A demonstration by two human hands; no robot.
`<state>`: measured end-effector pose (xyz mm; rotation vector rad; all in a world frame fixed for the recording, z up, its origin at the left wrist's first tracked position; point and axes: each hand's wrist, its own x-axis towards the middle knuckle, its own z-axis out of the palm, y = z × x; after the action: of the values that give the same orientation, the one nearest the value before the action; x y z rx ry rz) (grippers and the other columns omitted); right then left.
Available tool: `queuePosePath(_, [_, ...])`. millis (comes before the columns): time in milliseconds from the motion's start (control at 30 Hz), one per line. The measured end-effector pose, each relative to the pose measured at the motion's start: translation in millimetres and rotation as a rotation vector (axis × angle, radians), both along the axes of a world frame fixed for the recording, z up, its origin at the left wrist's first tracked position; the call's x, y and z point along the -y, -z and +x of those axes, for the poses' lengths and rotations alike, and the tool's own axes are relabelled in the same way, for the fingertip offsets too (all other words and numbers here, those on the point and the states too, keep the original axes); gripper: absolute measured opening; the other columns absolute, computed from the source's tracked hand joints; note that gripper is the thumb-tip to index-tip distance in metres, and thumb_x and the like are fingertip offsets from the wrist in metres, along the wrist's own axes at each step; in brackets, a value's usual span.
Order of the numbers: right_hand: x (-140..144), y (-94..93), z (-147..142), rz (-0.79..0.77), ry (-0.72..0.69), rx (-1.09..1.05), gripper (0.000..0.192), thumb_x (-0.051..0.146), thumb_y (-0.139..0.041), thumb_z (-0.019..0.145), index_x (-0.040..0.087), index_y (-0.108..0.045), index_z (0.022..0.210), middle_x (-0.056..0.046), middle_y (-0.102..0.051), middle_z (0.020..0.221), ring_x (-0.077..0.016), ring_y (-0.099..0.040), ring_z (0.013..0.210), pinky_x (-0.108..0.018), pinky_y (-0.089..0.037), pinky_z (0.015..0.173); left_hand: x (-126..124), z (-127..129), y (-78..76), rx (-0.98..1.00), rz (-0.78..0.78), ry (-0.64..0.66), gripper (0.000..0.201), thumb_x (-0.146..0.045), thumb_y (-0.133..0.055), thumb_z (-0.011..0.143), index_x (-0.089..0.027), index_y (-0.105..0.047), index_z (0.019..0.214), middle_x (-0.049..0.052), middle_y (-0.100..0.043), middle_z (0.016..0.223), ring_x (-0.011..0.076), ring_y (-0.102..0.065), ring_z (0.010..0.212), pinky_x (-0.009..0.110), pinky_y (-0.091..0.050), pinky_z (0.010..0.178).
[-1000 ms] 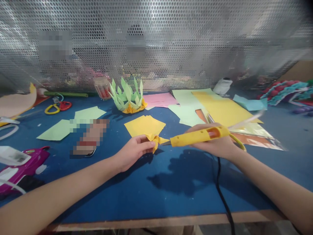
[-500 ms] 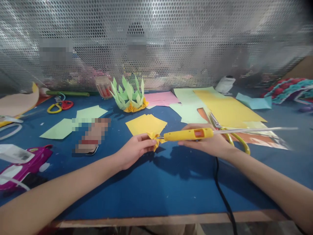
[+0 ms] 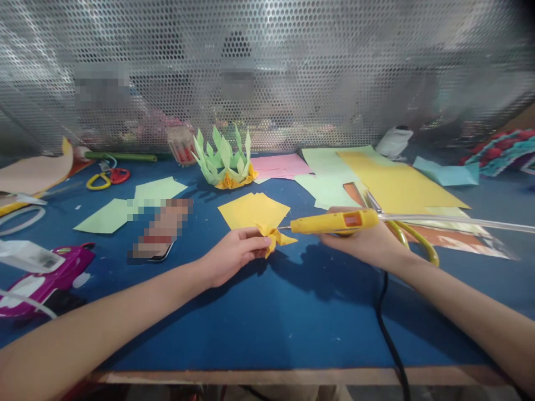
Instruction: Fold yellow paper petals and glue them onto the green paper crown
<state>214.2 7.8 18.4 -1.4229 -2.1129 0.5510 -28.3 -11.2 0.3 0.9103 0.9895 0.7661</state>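
1 jar (image 3: pixel 178 133), red inside, beyond glue gun (image 3: pixel 315 223)

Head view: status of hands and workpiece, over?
Left hand pinching folded yellow paper. Right hand gripping yellow glue gun, nozzle near paper, contact unclear. Scissors beside right hand.

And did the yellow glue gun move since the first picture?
Yes: against the small yellow sheets, the yellow glue gun in the right hand has gone slightly left and higher in view.

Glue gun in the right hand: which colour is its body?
The glue gun's body is yellow; see head view.
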Motion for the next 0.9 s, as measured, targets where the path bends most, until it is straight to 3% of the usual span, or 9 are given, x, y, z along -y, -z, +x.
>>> queuePosePath(333, [3.7, -3.0, -7.6, -0.022, 0.028, -0.043, 0.012, 0.028, -0.060, 0.065, 0.022, -0.050, 0.063, 0.004, -0.057, 0.057, -0.0135, -0.056, 0.053, -0.023, -0.046, 0.048, 1.1, 2.5, 5.4, -0.012, 0.025, 0.006, 0.019, -0.023, -0.075, 0.070, -0.016, -0.073, 0.087, 0.006, -0.069, 0.092, 0.0151, -0.059, 0.087, 0.027, -0.044, 0.085])
queuePosePath(900, [3.8, 0.0, -7.5, 0.008, 0.096, -0.021, 0.008, 0.028, -0.059, 0.062, 0.023, -0.053, 0.062, 0.003, -0.060, 0.055, -0.0153, -0.057, 0.051, -0.025, -0.045, 0.045, 0.3, 0.2, 9.0, -0.042, 0.055, 0.031, 0.022, -0.024, -0.073, 0.071, -0.018, -0.073, 0.093, 0.005, -0.070, 0.093, 0.0148, -0.060, 0.084, 0.028, -0.043, 0.083])
